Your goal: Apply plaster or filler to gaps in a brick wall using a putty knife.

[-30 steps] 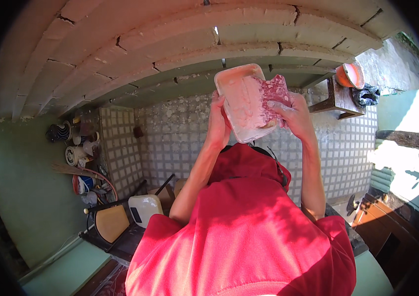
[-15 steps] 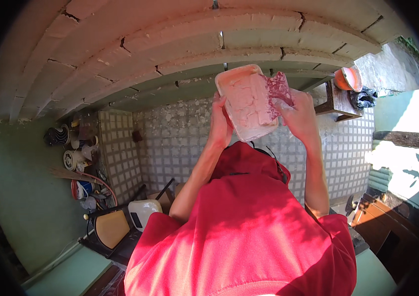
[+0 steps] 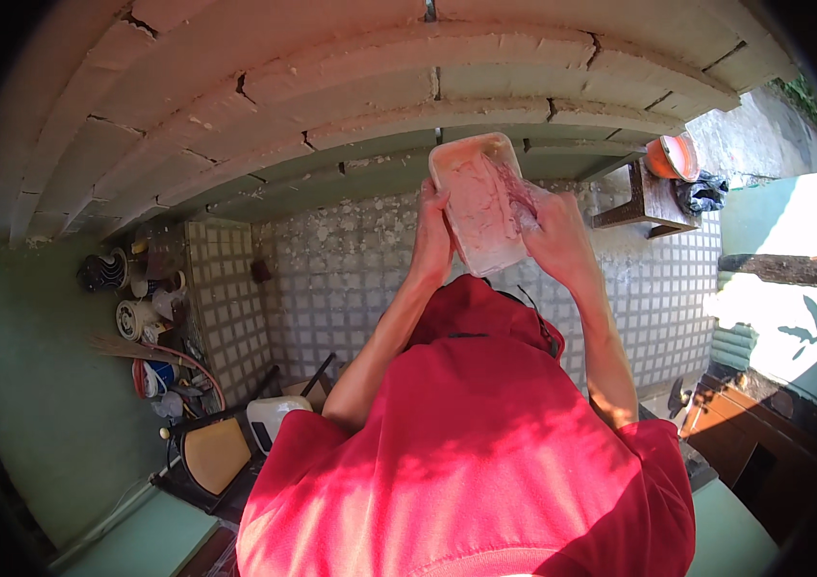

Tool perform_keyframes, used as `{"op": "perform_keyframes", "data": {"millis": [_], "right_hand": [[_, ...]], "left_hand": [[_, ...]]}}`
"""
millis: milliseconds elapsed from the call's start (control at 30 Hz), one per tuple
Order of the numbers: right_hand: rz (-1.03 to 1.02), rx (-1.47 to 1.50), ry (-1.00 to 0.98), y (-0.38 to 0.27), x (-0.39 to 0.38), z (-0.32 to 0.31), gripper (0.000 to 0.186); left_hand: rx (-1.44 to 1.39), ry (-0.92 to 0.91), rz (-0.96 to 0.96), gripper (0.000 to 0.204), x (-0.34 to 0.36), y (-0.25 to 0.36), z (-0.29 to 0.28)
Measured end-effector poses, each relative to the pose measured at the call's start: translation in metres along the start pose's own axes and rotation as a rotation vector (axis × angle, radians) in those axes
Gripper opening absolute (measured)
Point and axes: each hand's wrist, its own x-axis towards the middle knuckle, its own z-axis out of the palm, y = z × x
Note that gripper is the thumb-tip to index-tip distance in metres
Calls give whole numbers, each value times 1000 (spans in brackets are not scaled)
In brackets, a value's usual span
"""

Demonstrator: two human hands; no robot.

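1. Held up in front of the chest, well above the floor: a pale, rounded rectangular tray (image 3: 497, 262), tilted, with its inside facing the camera.
2. Spread across the inside of the tray, from near the far edge down toward the near edge: thick pink paste (image 3: 476, 197), rough and ridged.
3. Closed on the tray's left edge, thumb at the rim: the left hand (image 3: 435, 231); fingers mostly hidden behind the tray.
4. At the tray's right edge, closed around a reddish scraper (image 3: 521, 197): the right hand (image 3: 556, 233). Scraper seen nearly edge-on, smeared with paste and partly covered by the fingers; touching the paste in the right part of the tray.
5. Below both forearms: a red shirt (image 3: 466, 413), partly in sun.
6. Beyond the tray: a pale wall (image 3: 351, 82) of long courses, marked with dark cracks.
7. Underneath: a tiled floor (image 3: 360, 260), speckled with pale spots toward the wall.
8. To the right, near the wall: a wooden surface (image 3: 656, 204), with an orange bucket (image 3: 658, 158) at its far end and a black bag (image 3: 702, 192) by its right edge.
9. Along the floor's left side: a cluster of containers (image 3: 136, 317), a broom (image 3: 120, 344) and, nearer, a tan-backed chair (image 3: 216, 454).
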Motion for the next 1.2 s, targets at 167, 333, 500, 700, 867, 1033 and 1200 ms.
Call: {"op": "perform_keyframes", "data": {"millis": [167,333,500,700,867,1033,1200], "right_hand": [[-144,-211,-106,6,-3,16,17],[-138,-221,-58,-2,-13,25,21],[6,58,-131,-24,0,-5,19],[-91,-291,135,-18,3,23,22],[-156,-245,40,-25,-4,34,19],[-2,70,12,-29,1,9,17],[46,99,109,-38,-1,4,19]], "left_hand": [[6,43,-94,38,3,-1,-3],[-113,50,-218,39,5,-12,-23],[-182,37,-286,42,3,0,-19],[-102,19,-130,43,7,-9,-18],[-62,92,-211,53,11,-14,-18],[-215,12,-261,49,12,2,-16],[-191,42,-312,53,11,12,-8]]}}
